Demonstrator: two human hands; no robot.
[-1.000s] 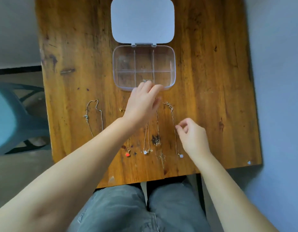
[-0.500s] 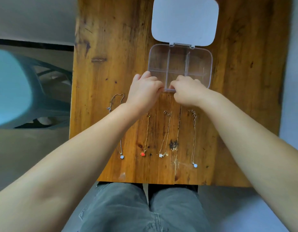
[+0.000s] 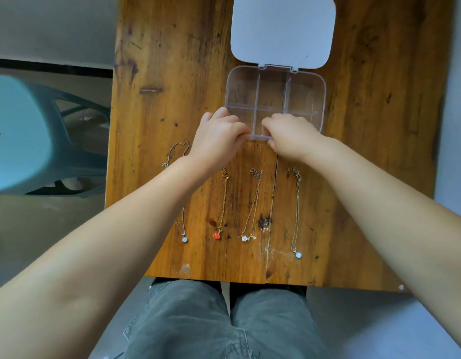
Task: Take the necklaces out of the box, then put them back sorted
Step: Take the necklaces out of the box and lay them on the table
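A clear compartment box (image 3: 305, 99) lies open on the wooden table (image 3: 172, 86), its white lid (image 3: 282, 32) folded back. My left hand (image 3: 219, 141) and my right hand (image 3: 291, 137) meet at the box's near rim, fingertips curled into the near middle compartment. Whether a chain is pinched between them is hidden. Nearer to me, necklaces lie in a row: a silver one with a pale pendant (image 3: 184, 239), a gold one with a red heart (image 3: 217, 235), one with a white flower (image 3: 246, 238), and a silver one with a pale pendant (image 3: 298, 254). A silver chain loop (image 3: 177, 147) shows left of my left wrist.
A pale blue plastic stool (image 3: 19, 136) stands on the floor left of the table. My knees in grey trousers (image 3: 224, 322) sit under the near table edge. Bare wood lies to the right of the box.
My right hand has come up from beside the rightmost necklace to the box's near rim, next to my left hand. The camera view has shifted, so the table sits further right.
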